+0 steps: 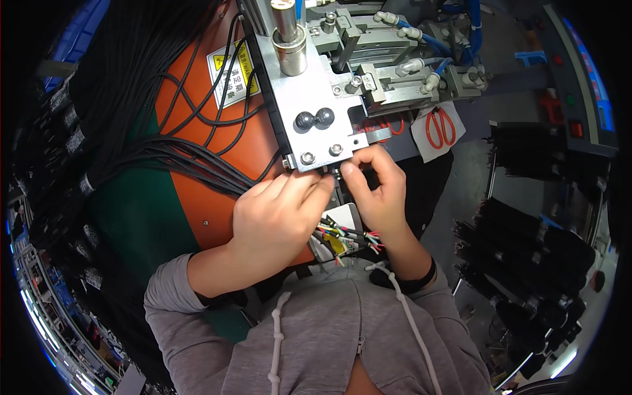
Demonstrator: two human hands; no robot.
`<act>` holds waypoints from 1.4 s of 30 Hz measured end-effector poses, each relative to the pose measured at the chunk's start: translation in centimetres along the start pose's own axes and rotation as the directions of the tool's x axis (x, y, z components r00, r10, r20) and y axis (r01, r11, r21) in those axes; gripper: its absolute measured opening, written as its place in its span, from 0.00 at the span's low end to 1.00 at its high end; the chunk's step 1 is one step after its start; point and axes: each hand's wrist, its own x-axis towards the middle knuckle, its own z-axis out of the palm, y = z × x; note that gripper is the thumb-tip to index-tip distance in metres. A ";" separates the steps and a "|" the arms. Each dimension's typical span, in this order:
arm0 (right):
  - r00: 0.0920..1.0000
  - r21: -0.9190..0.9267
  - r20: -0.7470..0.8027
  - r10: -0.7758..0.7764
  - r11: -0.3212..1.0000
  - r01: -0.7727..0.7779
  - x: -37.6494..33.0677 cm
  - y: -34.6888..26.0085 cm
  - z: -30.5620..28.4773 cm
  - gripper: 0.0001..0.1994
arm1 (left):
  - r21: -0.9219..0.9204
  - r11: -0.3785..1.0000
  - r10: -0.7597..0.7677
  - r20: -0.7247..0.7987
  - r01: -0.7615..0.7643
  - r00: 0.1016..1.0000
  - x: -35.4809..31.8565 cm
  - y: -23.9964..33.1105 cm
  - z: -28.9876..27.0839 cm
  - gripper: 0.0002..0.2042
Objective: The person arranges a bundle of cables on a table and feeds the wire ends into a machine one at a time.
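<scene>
My left hand [283, 207] is closed, its fingers curled together under the front edge of a machine's metal plate [319, 92]. Whatever its fingertips grip is hidden beneath the plate and the fingers. My right hand [382, 194] is bent at the plate's front right corner, thumb and forefinger drawn together around something too small to make out. Two black ball knobs [314, 120] sit on top of the plate, just beyond my hands. Below and between my wrists lie cable ends with thin coloured wires [342, 237], fanned out near my lap.
Black cables [197, 161] run across the orange machine table [191, 217] on the left. Pneumatic cylinders [388, 89] with blue hoses stand behind the plate. Red-handled scissors [440, 128] lie at its right. Black cable bundles [520, 243] hang farther right, below a control panel [582, 85].
</scene>
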 end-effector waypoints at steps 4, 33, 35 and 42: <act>0.980 0.012 0.072 0.183 0.983 -0.184 0.3 0.5 -1.2 0.04 | 0.104 0.991 -0.101 0.175 0.084 0.979 -0.4 1.2 -1.6 0.12; 0.886 0.089 0.074 -0.457 0.888 0.451 0.9 -2.9 -1.3 0.08 | -0.291 0.956 -0.035 -0.224 -0.033 0.974 0.5 0.5 -1.1 0.10; 0.941 0.164 0.005 -0.339 0.928 0.334 0.7 -2.6 -1.2 0.07 | -0.259 0.966 -0.038 -0.200 -0.016 0.979 0.4 0.7 -1.1 0.10; 0.929 -0.147 0.305 -0.209 0.954 0.263 1.5 -4.3 -3.6 0.05 | -0.090 0.996 0.015 -0.076 -0.022 0.997 0.2 0.1 -1.5 0.16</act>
